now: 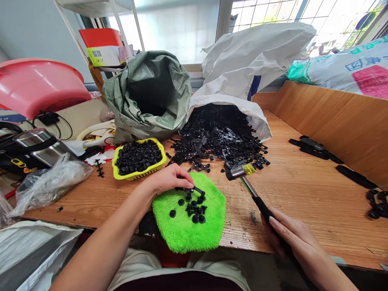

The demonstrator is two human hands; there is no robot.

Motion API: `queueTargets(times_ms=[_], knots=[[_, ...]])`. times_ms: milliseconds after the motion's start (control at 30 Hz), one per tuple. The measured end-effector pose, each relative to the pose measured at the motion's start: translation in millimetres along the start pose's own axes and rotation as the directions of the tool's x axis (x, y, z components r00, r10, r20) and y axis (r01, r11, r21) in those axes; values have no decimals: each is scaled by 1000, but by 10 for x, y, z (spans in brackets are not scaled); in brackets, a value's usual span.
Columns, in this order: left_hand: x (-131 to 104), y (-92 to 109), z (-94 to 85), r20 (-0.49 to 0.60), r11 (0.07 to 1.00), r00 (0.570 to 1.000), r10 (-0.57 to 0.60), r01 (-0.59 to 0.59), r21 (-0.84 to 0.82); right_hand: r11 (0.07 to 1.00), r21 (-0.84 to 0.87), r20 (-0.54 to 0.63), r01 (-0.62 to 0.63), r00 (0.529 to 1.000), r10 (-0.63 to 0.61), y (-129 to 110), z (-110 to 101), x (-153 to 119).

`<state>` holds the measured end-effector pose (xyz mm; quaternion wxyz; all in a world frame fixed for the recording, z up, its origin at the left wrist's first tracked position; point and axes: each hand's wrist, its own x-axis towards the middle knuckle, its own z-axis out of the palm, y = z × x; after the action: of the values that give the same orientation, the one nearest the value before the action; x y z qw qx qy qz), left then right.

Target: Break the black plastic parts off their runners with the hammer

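Observation:
Over the upper part of a bright green plush mat (182,234), my left hand (171,180) is closed with its fingertips on a thin black plastic linkage piece (198,190). Several small round black plastic knobs (195,218) lie on the mat just below it. My right hand (292,230) wraps round the black grip of a small mallet (262,208). The mallet's head, with a clear yellow face and a dark face, is held above the wooden table, right of the mat. Part of the linkage piece is hidden by my left fingers.
A yellow basket (165,155) of black knobs stands left of the mat. Behind, a white sack (263,121) spills black linkage pieces (215,137) onto the table (303,178). A green woven sack (121,93) stands open beside it. A wooden board (330,117) borders the right.

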<state>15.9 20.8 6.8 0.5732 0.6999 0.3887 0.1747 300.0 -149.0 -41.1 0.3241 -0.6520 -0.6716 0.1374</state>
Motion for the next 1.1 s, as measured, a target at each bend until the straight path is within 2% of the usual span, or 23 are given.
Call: queueTargets(times_ms=[133, 233, 367, 500, 633, 767, 867, 967, 1100], knots=[[1, -17, -8, -3, 1000, 1000, 18, -18, 3, 989, 132, 88, -63, 995, 51, -140, -34, 41], [-6, -22, -10, -17, 999, 1000, 15, -16, -36, 971, 221, 103, -87, 992, 65, -201, -48, 54], [-11, -19, 1, -9, 1000, 1000, 15, -15, -23, 941, 313, 168, -130, 983, 80, -212, -51, 71], [-7, -24, 12, -5, 999, 1000, 28, -27, 19, 934, 328, 209, -142, 975, 75, -183, -48, 75], [-4, -35, 10, -1, 999, 999, 36, -36, 29, 965, 250, 144, -83, 988, 48, -104, -33, 41], [-12, -33, 10, -26, 999, 999, 33, -34, -13, 998, 58, -12, -30, 999, 31, 14, 4, -26], [-18, -29, 13, -29, 999, 999, 31, -31, -17, 999, -32, -86, 27, 996, -29, 72, 37, -82], [-15, -35, 16, -13, 999, 999, 31, -31, 17, 994, -73, -121, 81, 989, -90, 73, 57, -118], [-5, -48, 16, -5, 996, 999, 50, -50, 68, 992, -89, -100, 84, 991, -93, 3, 34, -100]])
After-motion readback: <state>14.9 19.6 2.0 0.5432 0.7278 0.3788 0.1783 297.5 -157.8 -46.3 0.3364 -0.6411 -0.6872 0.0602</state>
